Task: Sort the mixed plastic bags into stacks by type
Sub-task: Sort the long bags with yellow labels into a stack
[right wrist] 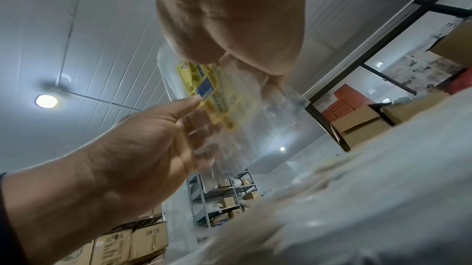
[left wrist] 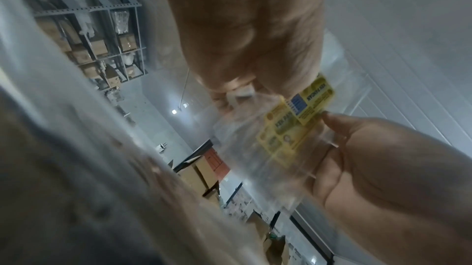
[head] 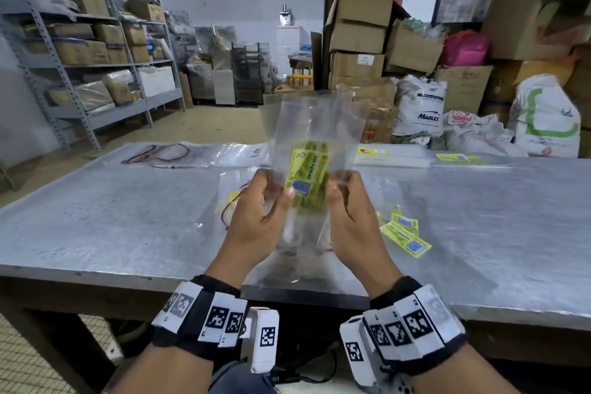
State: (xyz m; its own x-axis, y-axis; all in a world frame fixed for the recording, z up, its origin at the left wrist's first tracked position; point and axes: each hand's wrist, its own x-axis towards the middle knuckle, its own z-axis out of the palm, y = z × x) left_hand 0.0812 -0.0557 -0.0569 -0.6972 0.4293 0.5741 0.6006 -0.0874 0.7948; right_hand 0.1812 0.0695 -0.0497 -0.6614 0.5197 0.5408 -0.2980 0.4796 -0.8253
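Note:
I hold a small bunch of clear plastic bags (head: pixel 315 134) upright above the table, their yellow "Kek Pandan" labels (head: pixel 307 177) facing me. My left hand (head: pixel 276 193) pinches the bunch at its left edge, thumb on the label. My right hand (head: pixel 339 189) pinches the right edge. The left wrist view shows the labels (left wrist: pixel 297 120) between my left hand (left wrist: pixel 241 89) and my right hand (left wrist: pixel 332 122). From the right wrist, the labels (right wrist: pixel 204 85) sit under my right hand (right wrist: pixel 224 61), and my left hand (right wrist: pixel 190 103) touches them.
On the metal table (head: pixel 112 217) lie loose yellow-labelled bags (head: pixel 405 235) to the right and red-stringed bags (head: pixel 231 205) under my left hand. At the far edge are stacks: red-outline printed bags (head: pixel 166 153), clear bags (head: pixel 246 153), and yellow-labelled stacks (head: pixel 391 155). Shelves, cartons and sacks stand behind.

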